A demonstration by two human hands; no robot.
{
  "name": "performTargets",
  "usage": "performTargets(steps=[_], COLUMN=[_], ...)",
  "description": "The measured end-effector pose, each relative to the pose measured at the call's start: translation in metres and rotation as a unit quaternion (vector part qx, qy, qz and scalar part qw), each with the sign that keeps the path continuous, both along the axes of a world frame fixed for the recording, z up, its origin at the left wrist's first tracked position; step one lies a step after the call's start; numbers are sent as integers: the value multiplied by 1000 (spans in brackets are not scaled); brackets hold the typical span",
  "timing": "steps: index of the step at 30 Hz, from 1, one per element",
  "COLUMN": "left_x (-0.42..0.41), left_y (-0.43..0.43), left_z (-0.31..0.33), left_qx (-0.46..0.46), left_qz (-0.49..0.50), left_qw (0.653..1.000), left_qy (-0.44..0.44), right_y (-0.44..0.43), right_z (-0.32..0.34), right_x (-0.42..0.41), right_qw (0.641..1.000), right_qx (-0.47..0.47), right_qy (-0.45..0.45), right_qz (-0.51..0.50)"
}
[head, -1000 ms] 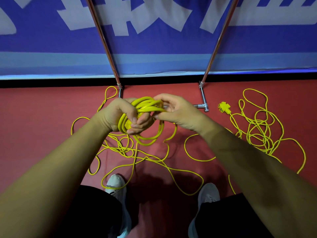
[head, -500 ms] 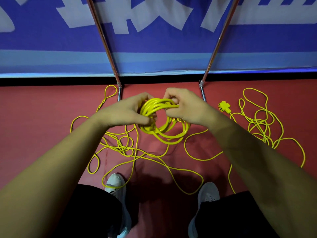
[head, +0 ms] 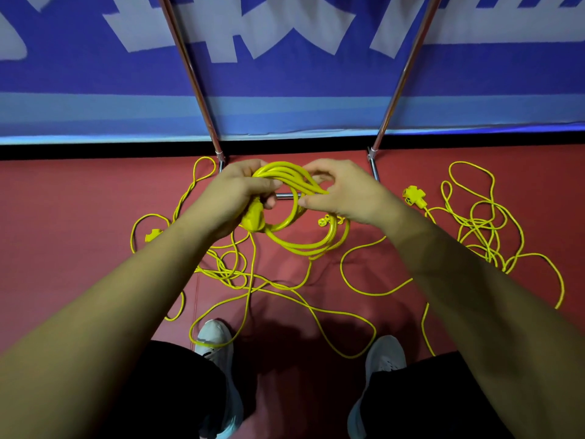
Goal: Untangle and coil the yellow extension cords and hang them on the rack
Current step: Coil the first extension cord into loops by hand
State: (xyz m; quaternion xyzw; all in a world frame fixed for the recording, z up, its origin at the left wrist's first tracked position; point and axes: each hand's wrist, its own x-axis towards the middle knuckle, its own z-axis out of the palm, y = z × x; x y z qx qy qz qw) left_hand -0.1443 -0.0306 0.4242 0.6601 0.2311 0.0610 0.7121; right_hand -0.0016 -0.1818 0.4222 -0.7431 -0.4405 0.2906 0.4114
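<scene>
A: Hands?
B: Both are closed on the coil (head: 302,248). The left hand (head: 235,198) is wrapped round the left side of the loops, with a plug (head: 253,219) caught under its fingers. The top right strands are pinched by the right hand (head: 345,194) between thumb and forefinger, and its other fingers are loosely curled.
A: Where is the cord?
B: The coil is held in the air above the floor (head: 79,217), in front of the base of the rack (head: 192,77). A long tail (head: 231,273) is left trailing from it across the floor toward the shoes (head: 215,337). A second cord (head: 479,223) is heaped well apart at the right, untouched, with its socket end (head: 414,196) beside it.
A: Changed in the last second?
B: The coil has been turned and let open. It was bunched tight in the left fist; now the loops are hung wider and lower, and the plug has been brought into view. The right hand has been shifted to the top strands.
A: Meaning?
B: The loops are probably being evened out before more tail is taken in. Whether the tail is knotted on the left cannot be told, as the strands are too crossed there. Nothing is hung on the rack yet. Coiling is judged partly done on one cord of at least two.
</scene>
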Motion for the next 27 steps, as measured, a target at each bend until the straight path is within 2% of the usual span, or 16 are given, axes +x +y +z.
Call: performTargets(steps=[3,7,10,13,16,19,22,27], left_x=[-1,4,6,5,4,0,-2,-7], left_y=[1,-2,-5,-4,-2,-3,-1,-5], left_z=[-1,-5,-7,-8,-6,-5,-5,4], left_qx=[-57,-130,-122,-106,-38,43,171,305], left_qz=[6,31,42,43,0,-62,-96,-138], left_qw=[998,987,987,989,997,997,980,941], left_qy=[-26,-87,-98,-90,-60,-18,28,46], right_y=[-2,-2,-3,-1,0,-1,-2,-1], right_z=[-4,0,0,-7,-8,-3,2,3], right_x=[3,5,-1,-7,-8,-8,-8,-13], right_qw=[999,999,999,999,996,997,999,994], right_qx=[6,0,-10,-32,-9,9,-7,-43], right_qy=[50,42,53,-17,-38,-7,-25,-97], right_qz=[-5,-8,-8,-29,-77,-75,-24,33])
